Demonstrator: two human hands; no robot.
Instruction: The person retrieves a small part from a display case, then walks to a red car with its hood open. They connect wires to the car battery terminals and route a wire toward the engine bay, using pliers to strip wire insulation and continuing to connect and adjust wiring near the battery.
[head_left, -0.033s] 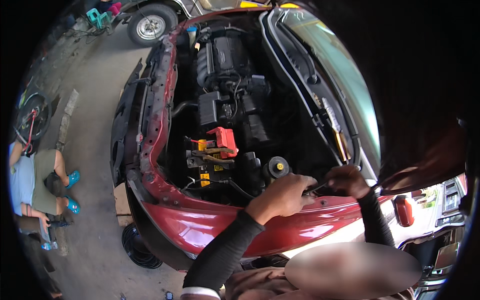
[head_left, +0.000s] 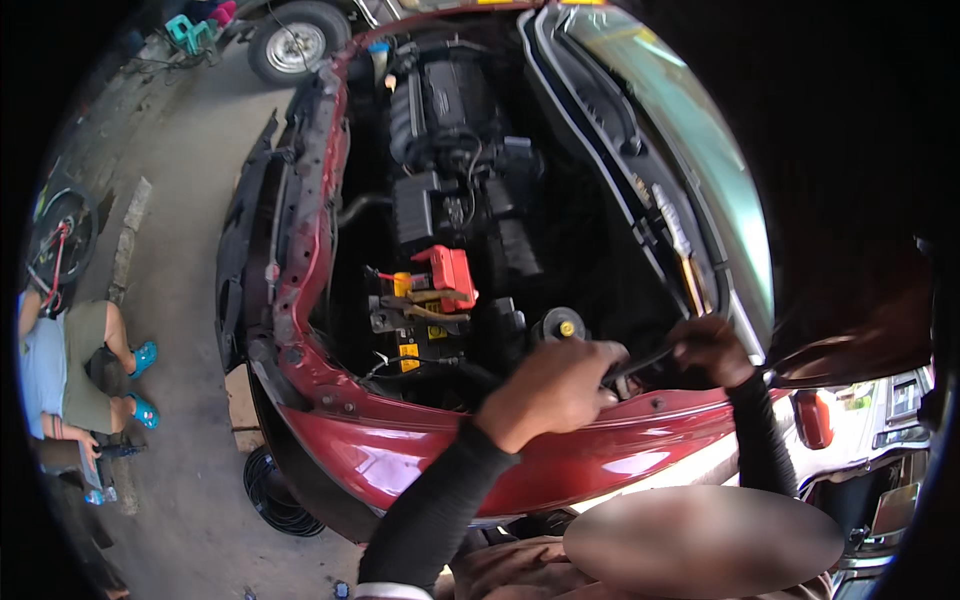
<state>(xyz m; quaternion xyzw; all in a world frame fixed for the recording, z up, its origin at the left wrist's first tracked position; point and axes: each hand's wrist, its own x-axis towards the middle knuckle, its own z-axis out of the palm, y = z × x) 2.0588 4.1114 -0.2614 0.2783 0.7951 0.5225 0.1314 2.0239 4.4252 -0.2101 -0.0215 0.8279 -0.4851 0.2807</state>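
Note:
Above the near fender of a red car (head_left: 500,440), my left hand (head_left: 550,390) is closed around one end of a thin dark cable-like strand (head_left: 640,366). My right hand (head_left: 712,352) pinches the strand farther right, so it spans the gap between both hands. Just beyond my left hand is a round reservoir with a yellow cap (head_left: 566,328). To its left stands a battery with yellow labels (head_left: 409,357). A pair of pliers with worn brown handles (head_left: 440,318) lies on top of the battery, beside a red cover (head_left: 453,278).
The dark engine cover (head_left: 452,95) sits farther back in the bay. A long silver and brown object (head_left: 674,225) rests along the windshield base. On the left, a person in blue clogs (head_left: 145,358) sits near a bicycle wheel (head_left: 66,235). Coiled black hose (head_left: 270,490) lies below the bumper.
My hands are slightly farther apart, with more of the dark strand showing between them. The whole view has shifted a little.

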